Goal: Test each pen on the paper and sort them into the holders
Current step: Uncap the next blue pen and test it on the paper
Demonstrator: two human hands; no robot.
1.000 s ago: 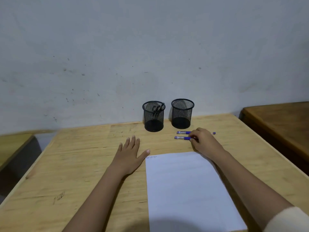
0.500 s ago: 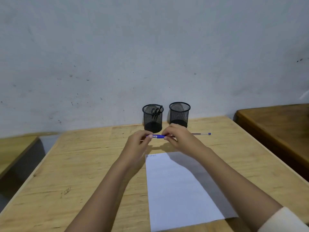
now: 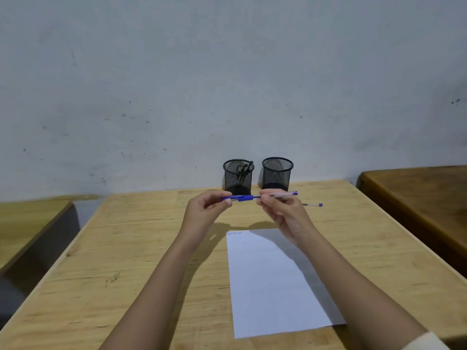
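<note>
Both hands hold one blue pen level above the table. My left hand (image 3: 206, 213) pinches its blue cap (image 3: 241, 198), which has slid partly off to the left. My right hand (image 3: 285, 213) grips the clear barrel (image 3: 283, 195). A second blue pen (image 3: 312, 204) lies on the table behind my right hand. The white paper (image 3: 267, 286) lies below the hands, with small scribbles at its top left corner. Two black mesh holders stand by the wall: the left holder (image 3: 238, 176) has dark pens in it, the right holder (image 3: 277, 173) looks empty.
The wooden table (image 3: 126, 248) runs from the wall to the frame's bottom edge. A darker wooden desk (image 3: 417, 198) stands to the right across a gap, and another desk (image 3: 27, 223) to the left. The grey wall rises right behind the holders.
My right hand lifted one pen from the table and my left hand came up to grip its cap. Since half a second ago the cap and barrel have pulled apart.
</note>
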